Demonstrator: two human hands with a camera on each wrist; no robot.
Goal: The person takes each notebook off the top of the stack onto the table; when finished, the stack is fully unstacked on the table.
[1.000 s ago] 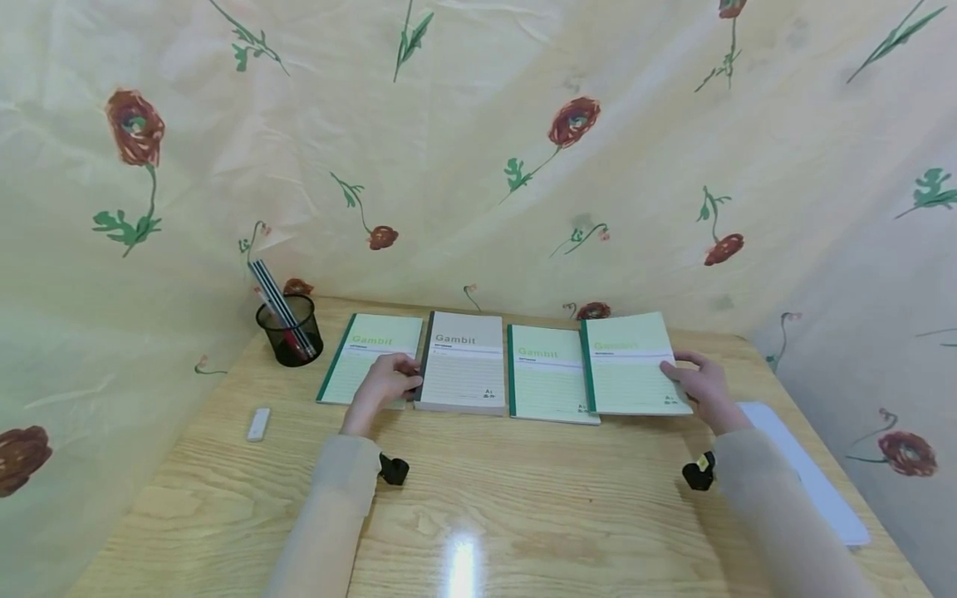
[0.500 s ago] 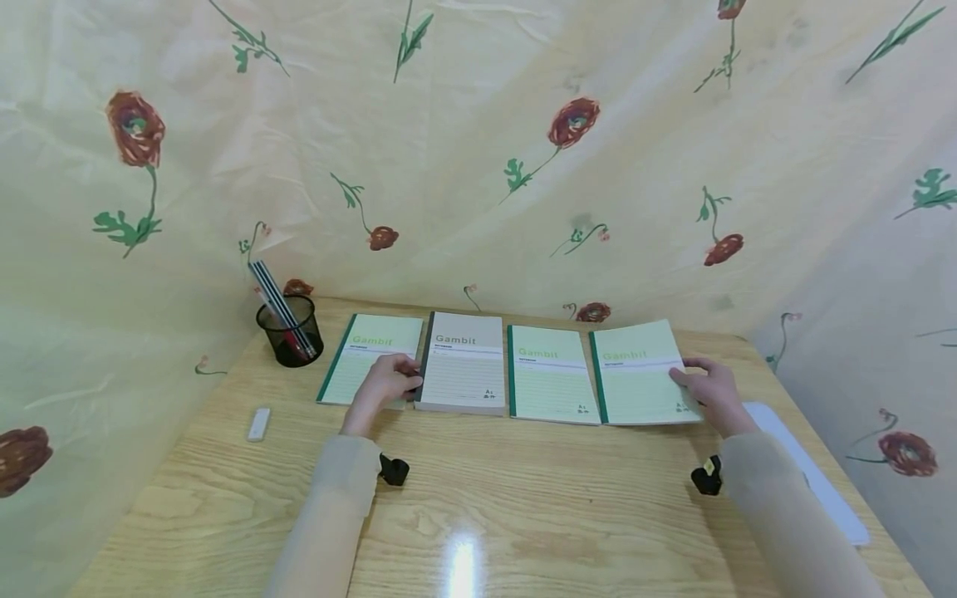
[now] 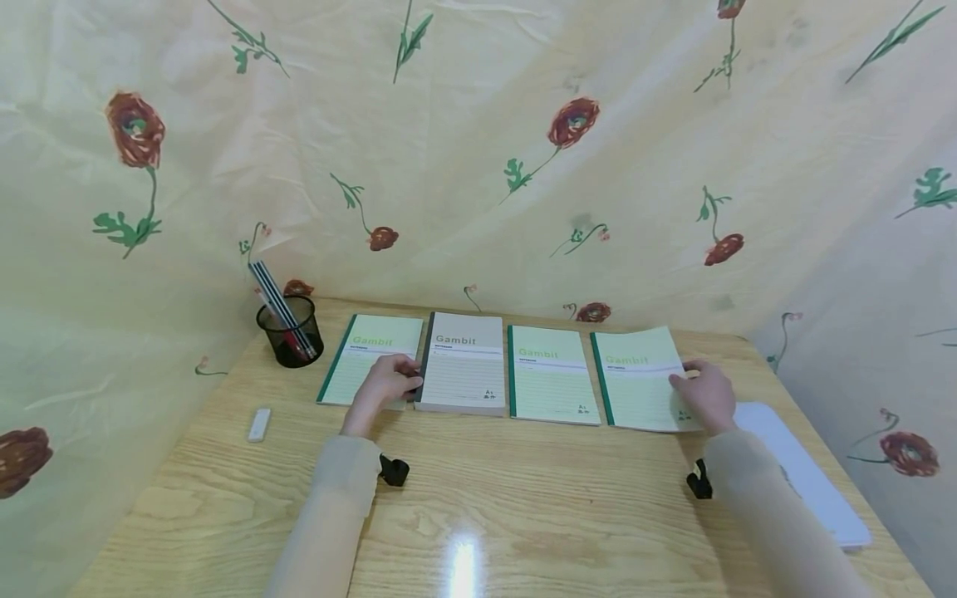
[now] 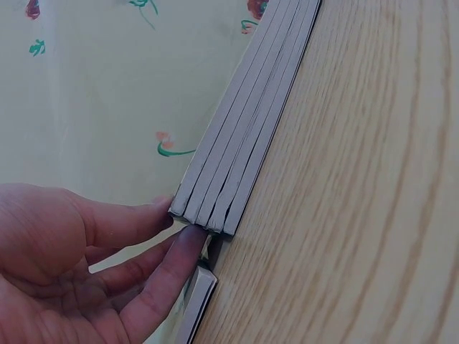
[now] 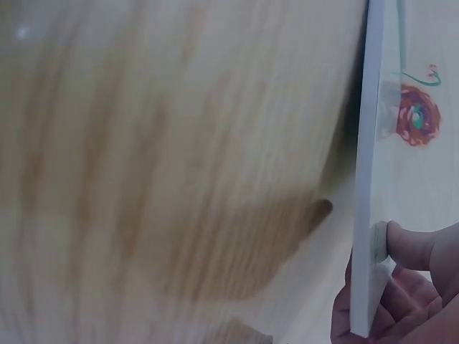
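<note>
Four... several Gambit notebooks lie in a row in the head view. My right hand [image 3: 705,394] pinches the right edge of the rightmost notebook [image 3: 635,370], pale green with a dark green spine. In the right wrist view, the thumb lies on the cover of this notebook [image 5: 366,172] and the fingers are beneath, its edge tilted off the wood. My left hand [image 3: 389,380] touches the dark spine side of a thick grey notebook stack [image 3: 465,365]. Its thumb and fingers are at the corner of the layered stack [image 4: 244,136] in the left wrist view.
Green notebooks lie either side of the grey stack, one at left [image 3: 359,349] and one at right [image 3: 553,378]. A black mesh pen cup [image 3: 299,336], a small white block [image 3: 257,424] and a white flat panel [image 3: 807,477] are also on the wooden table [image 3: 523,515].
The rightmost notebook has moved right and toward me in my right hand, off the neighbouring notebook it overlapped, and has lowered. My left hand has stayed in place.
</note>
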